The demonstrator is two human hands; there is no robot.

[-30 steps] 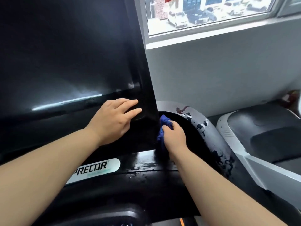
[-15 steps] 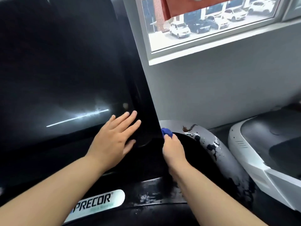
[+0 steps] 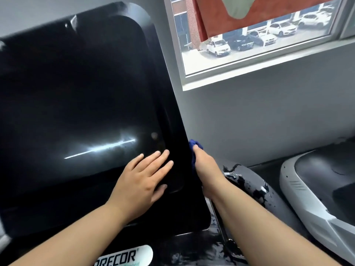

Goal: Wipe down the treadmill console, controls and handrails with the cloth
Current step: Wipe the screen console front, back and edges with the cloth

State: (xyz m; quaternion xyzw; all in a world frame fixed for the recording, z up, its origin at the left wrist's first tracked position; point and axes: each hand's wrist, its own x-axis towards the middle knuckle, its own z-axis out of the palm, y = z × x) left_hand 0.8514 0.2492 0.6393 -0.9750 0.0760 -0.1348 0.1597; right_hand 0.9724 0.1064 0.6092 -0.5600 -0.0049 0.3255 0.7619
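Note:
The treadmill's black glossy console screen (image 3: 76, 104) fills the left of the head view. My left hand (image 3: 143, 180) lies flat on the screen's lower right corner, fingers straight and spread. My right hand (image 3: 206, 169) grips a blue cloth (image 3: 194, 145) against the console's right side edge. Only the cloth's top pokes out above my fingers; the rest is hidden behind the hand and the console edge. A white PRECOR label (image 3: 124, 256) sits on the panel below the screen.
A worn grey and black handrail (image 3: 253, 185) curves down to the right of my right arm. A second machine with a white shell (image 3: 299, 191) stands at the right. A grey wall and a window (image 3: 249, 35) lie beyond.
My right hand has slid the cloth up along the console's right edge, off the handrail. My left hand stays flat on the screen corner. The camera has tilted up.

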